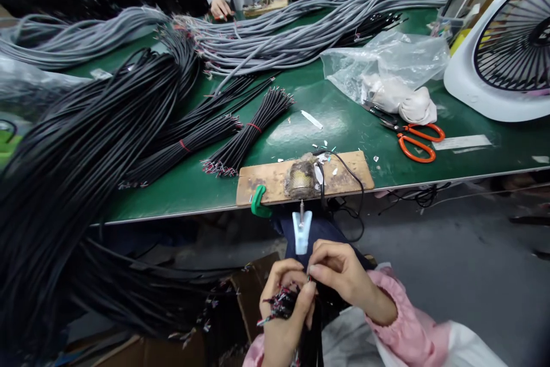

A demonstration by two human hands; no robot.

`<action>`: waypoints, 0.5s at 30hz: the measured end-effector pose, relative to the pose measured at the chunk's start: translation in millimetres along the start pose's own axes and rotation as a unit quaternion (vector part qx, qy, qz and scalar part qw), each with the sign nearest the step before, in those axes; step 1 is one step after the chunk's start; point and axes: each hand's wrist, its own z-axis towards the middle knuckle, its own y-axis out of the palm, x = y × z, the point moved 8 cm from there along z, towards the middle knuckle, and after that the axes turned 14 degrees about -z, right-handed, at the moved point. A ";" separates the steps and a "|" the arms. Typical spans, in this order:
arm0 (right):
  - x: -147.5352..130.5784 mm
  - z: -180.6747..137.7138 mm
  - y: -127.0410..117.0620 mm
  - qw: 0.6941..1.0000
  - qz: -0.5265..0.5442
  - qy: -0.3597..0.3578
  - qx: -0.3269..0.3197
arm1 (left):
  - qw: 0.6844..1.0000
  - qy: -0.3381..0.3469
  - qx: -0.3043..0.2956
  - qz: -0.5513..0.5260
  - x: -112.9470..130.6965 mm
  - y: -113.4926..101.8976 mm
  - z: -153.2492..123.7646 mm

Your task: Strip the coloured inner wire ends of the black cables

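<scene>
My left hand (286,304) is closed around a bundle of black cables (285,302), whose stripped ends show red, white and black wires. The cables hang down below my palm. My right hand (339,272) pinches at a wire end held between my left thumb and forefinger; the fingertips hide most of it. Just above both hands, a light blue clip (302,232) hangs from a metal rod at the table edge. Behind that rod a stained, rounded block (302,178) sits on a wooden board (260,181), held by a green clamp (260,202).
Black cable bundles (258,129) and a large black heap (107,121) lie left. Grey cables (275,40) run across the back, near another person's hand (221,8). Orange-handled scissors (416,141), a plastic bag (387,60) and a white fan (468,81) stand right. Cardboard boxes (253,292) sit below.
</scene>
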 end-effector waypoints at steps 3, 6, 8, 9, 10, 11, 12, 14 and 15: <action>-0.5 -3.3 -3.8 1.000 -0.018 -0.009 0.007 | 0.997 0.032 -0.038 -0.062 -6.3 -4.1 7.3; 0.8 -5.2 -9.4 0.998 -0.049 -0.007 0.032 | 0.990 0.024 -0.068 -0.122 -12.0 -6.1 8.6; -0.8 -4.6 -12.9 0.994 -0.094 -0.012 0.053 | 0.988 0.006 -0.064 -0.137 -13.7 -7.9 5.7; -2.8 -3.7 -13.9 0.991 -0.119 -0.018 0.060 | 0.989 -0.002 -0.061 -0.138 -13.9 -8.3 3.8; -5.4 -2.7 -14.3 0.988 -0.141 -0.027 0.065 | 0.989 -0.008 -0.063 -0.137 -13.4 -8.1 1.8; -8.4 -1.5 -14.0 0.985 -0.159 -0.036 0.064 | 0.988 -0.014 -0.067 -0.136 -13.1 -7.9 0.2; -11.5 -0.4 -13.2 0.983 -0.170 -0.045 0.060 | 0.988 -0.020 -0.072 -0.135 -13.1 -7.8 -1.0; -17.4 1.4 -10.7 0.981 -0.179 -0.063 0.044 | 0.988 -0.033 -0.078 -0.133 -13.9 -8.6 -1.7; -19.9 1.9 -9.1 0.981 -0.180 -0.070 0.033 | 0.988 -0.038 -0.077 -0.129 -14.6 -9.6 -1.5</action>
